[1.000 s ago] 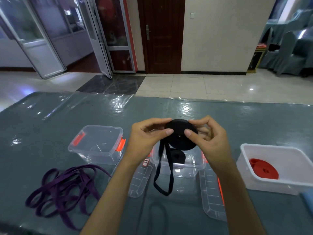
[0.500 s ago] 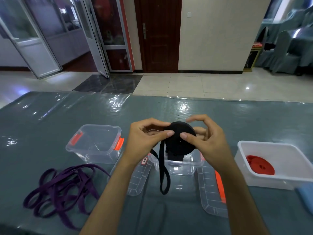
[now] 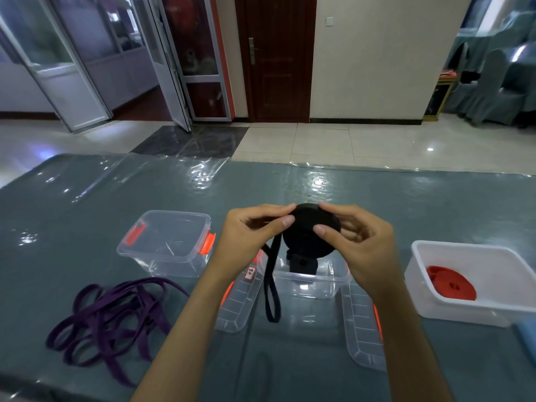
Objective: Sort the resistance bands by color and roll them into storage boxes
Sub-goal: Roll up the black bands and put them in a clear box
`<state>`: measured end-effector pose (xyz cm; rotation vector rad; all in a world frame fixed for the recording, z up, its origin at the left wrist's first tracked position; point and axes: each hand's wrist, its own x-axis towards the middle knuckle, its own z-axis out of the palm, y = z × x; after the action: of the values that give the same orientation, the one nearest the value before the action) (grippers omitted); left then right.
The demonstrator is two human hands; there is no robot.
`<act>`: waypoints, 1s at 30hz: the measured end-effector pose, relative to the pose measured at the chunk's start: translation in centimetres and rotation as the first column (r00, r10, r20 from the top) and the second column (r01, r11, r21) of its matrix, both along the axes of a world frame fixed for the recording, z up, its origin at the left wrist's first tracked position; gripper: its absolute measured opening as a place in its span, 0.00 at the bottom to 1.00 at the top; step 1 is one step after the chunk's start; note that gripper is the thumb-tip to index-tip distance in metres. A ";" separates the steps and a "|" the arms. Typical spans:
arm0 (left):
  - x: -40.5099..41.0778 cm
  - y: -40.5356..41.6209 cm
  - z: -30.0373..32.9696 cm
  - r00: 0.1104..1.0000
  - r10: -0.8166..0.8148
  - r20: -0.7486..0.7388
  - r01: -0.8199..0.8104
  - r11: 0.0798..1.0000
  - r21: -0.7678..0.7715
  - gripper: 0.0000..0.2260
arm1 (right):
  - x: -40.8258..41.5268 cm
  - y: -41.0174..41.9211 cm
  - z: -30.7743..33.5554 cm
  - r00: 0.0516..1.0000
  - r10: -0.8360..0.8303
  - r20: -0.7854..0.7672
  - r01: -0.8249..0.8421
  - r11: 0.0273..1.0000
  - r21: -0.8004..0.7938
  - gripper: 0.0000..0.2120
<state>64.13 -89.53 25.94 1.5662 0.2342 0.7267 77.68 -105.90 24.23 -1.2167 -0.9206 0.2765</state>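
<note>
Hands (image 3: 307, 239) round black roll (image 3: 310, 236), purple bands (image 3: 116, 317) left.

Two clear storage boxes (image 3: 166, 242) (image 3: 311, 281) with orange latches, two clear lids (image 3: 240, 300) (image 3: 362, 329), one white bin (image 3: 464, 285). Bands: one black roll (image 3: 307, 233) held, another black roll (image 3: 301, 264) boxed, one red roll (image 3: 451, 284), one loose purple tangle (image 3: 113, 317).

Open table (image 3: 377, 198) beyond the middle clear box (image 3: 307, 281), right up to the far edge. Left of that box, blocked by a second clear box (image 3: 168, 242), with a purple band tangle (image 3: 116, 317) nearer the body. Flanked closely on both sides by two lids (image 3: 240, 300) lying flat. Well to its right, walled off by a white bin (image 3: 475, 285). Nearer than it, bare table between the forearms.
</note>
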 end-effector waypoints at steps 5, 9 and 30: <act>-0.4 0.6 0.1 0.991 -0.068 -0.111 0.061 0.996 -0.059 0.12 | -0.4 0.1 -1.4 0.998 -0.019 -0.060 0.019 1.000 -0.005 0.12; -0.5 0.9 0.1 0.982 -0.087 -0.169 0.072 0.993 -0.090 0.13 | -0.4 0.0 -1.9 0.996 -0.024 -0.084 0.025 1.000 0.010 0.12; 0.0 0.6 -2.3 0.989 -0.053 -0.138 0.051 0.998 -0.023 0.17 | 0.3 0.5 -3.3 0.990 0.026 0.135 -0.008 0.991 -0.132 0.14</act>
<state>64.15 -88.93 23.60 1.6005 0.3005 0.5741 77.98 -105.39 20.96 -1.3623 -1.0449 0.2727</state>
